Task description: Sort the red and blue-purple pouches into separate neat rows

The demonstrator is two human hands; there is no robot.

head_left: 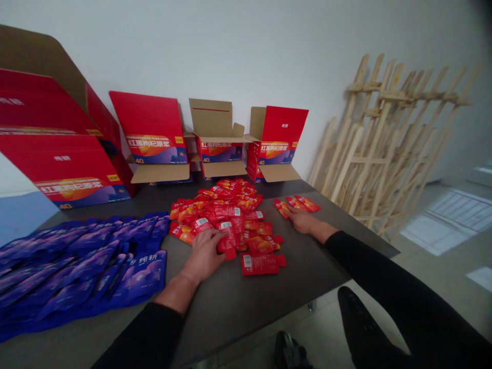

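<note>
My left hand (pixel 203 255) rests at the near edge of a loose heap of red sachets (pixel 219 215), its fingers closed on one red sachet (pixel 227 241). My right hand (pixel 303 221) lies flat on the dark tabletop (pixel 269 292), fingers apart, its fingertips at a small group of red sachets (pixel 295 204). One separate red sachet (pixel 261 264) lies nearer me, between my hands. Left of my left hand spreads a large layer of blue-purple sachets (pixel 84 271).
Several open red cartons (pixel 154 130) stand along the table's back edge against a white wall, with a larger red carton (pixel 61 174) at the left. A stack of wooden frames (pixel 384 148) leans beyond the table's right edge, above a tiled floor (pixel 326 323).
</note>
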